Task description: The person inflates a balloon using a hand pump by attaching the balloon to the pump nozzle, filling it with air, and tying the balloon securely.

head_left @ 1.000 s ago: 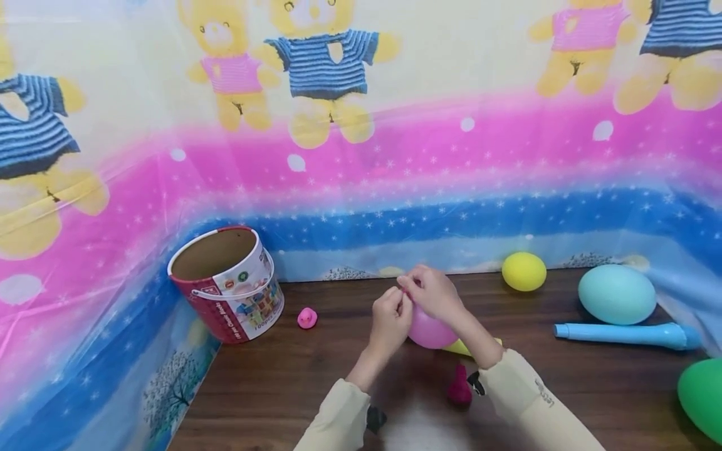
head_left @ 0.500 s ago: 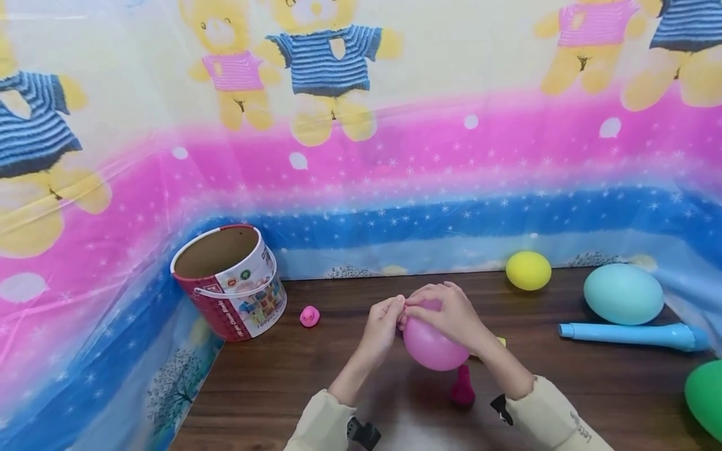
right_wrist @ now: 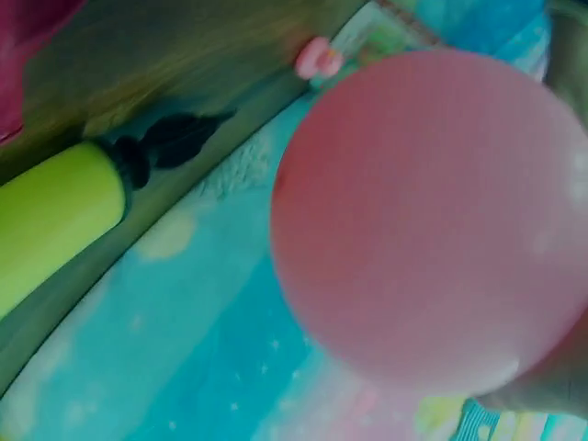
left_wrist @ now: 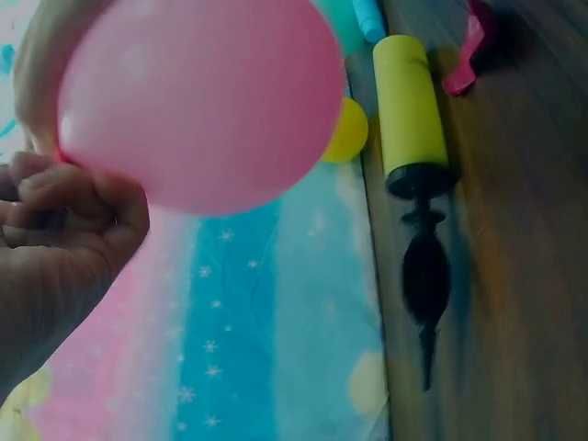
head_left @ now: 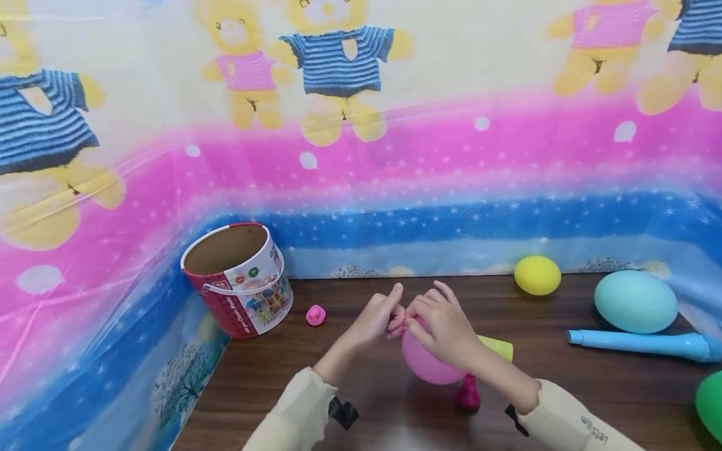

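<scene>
A blown-up pink balloon point(head_left: 427, 360) hangs over the table, its neck pointing up and left. The right hand point(head_left: 445, 326) lies over its top, thumb and forefinger pinching the neck. Beside it the left hand point(head_left: 376, 318) has its thumb raised and its other fingers curled at the neck; in the left wrist view those fingers grip by the balloon's point(left_wrist: 202, 101) lower left. The knot area is mostly hidden by fingers. Behind the right forearm lies a yellow balloon pump point(left_wrist: 411, 110) with a black nozzle. A limp magenta balloon point(head_left: 468, 393) lies just nearer.
At the left stands a cardboard bucket point(head_left: 237, 282) with a white handle, beside a small pink rubber duck point(head_left: 316, 315). To the right are a yellow balloon point(head_left: 538, 275), a light blue balloon point(head_left: 635, 301), a blue tube-shaped pump point(head_left: 637, 343) and a green balloon point(head_left: 712, 404). A printed cloth point(head_left: 361, 219) backs the table.
Both hands and the pink balloon have come lower and nearer. The right hand has spread over the balloon's top; the left thumb has lifted. More of the yellow pump shows.
</scene>
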Tool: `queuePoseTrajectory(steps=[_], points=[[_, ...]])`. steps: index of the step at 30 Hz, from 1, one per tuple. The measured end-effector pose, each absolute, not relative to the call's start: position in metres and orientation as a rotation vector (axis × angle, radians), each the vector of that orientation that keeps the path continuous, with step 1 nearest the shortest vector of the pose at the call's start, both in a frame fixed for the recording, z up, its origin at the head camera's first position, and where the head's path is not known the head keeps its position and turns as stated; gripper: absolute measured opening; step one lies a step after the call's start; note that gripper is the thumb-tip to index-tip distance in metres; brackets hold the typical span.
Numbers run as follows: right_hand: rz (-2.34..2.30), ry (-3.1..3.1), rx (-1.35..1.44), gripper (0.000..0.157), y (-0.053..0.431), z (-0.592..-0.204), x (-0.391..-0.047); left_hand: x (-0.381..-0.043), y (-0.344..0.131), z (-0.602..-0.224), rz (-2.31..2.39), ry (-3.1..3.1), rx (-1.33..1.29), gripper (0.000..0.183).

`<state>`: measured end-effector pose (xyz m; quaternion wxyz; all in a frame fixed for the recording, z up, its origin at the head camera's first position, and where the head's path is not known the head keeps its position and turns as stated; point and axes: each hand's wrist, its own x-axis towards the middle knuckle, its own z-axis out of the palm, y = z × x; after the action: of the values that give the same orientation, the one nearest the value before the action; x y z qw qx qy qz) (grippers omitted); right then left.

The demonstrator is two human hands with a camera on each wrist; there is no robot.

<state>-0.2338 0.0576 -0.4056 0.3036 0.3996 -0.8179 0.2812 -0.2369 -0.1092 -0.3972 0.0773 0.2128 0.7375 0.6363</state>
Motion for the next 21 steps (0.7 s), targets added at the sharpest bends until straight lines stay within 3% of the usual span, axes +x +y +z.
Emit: queuePoseTrajectory(steps=[7, 15, 21], points=[[1.294, -2.392, 1.335, 0.012, 0.072, -0.386, -0.233, -0.235, -0.111, -0.403, 2.05, 1.835, 0.552, 0.065], [0.835, -2.291, 1.181, 0.01, 0.075, -0.4, -0.237, -0.216, -0.094, -0.409, 2.268, 1.71, 0.184, 0.046], [0.88, -2.076, 1.143, 0.018, 0.071, -0.415, -0.232, -0.217, -0.099, -0.407, 2.232, 1.581, 0.064, 0.041]])
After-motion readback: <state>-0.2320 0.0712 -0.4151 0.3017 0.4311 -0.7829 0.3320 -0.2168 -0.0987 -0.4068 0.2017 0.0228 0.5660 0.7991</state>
